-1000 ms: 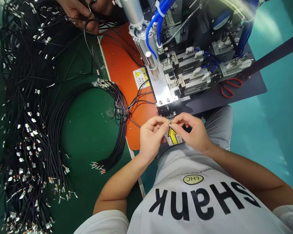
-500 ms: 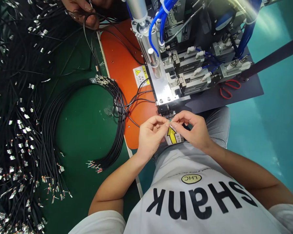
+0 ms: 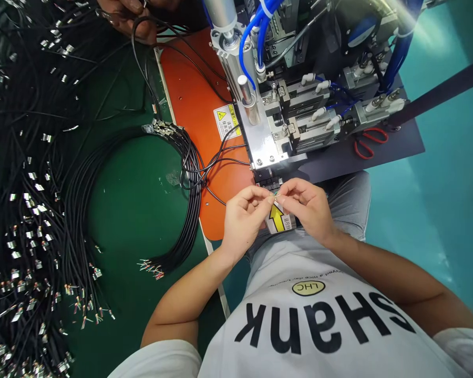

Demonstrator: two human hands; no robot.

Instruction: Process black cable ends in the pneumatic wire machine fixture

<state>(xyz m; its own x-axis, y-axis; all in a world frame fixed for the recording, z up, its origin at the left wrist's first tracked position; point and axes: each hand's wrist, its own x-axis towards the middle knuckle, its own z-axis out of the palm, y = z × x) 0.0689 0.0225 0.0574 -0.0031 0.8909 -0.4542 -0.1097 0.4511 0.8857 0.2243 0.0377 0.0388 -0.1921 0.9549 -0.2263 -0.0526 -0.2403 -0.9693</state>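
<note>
At the front edge of the machine my left hand [image 3: 245,218] is closed in a pinch, thumb against forefinger. Facing it, my right hand [image 3: 309,207] pinches as well, its fingertips almost touching the left ones. Between them a bit of thin wire [image 3: 276,197] shows; most of it is hidden by the fingers. Just below the fingertips is a label with a yellow arrow [image 3: 276,218]. A black cable [image 3: 216,195] runs over the orange plate [image 3: 216,226] toward my left hand, where its end is out of sight.
A curved bundle of black cables [image 3: 193,220] with bared coloured ends lies on the green table [image 3: 142,210]. Heaped cables with metal connectors [image 3: 27,199] fill the left. The machine [image 3: 260,136] stands ahead, red-handled scissors [image 3: 364,149] beside it. Another person's hand [image 3: 136,23] holds cable at top.
My right hand has shifted very slightly; both pinches stay together at the same spot. The whole view has moved a little, and the other person's hand sits slightly higher.
</note>
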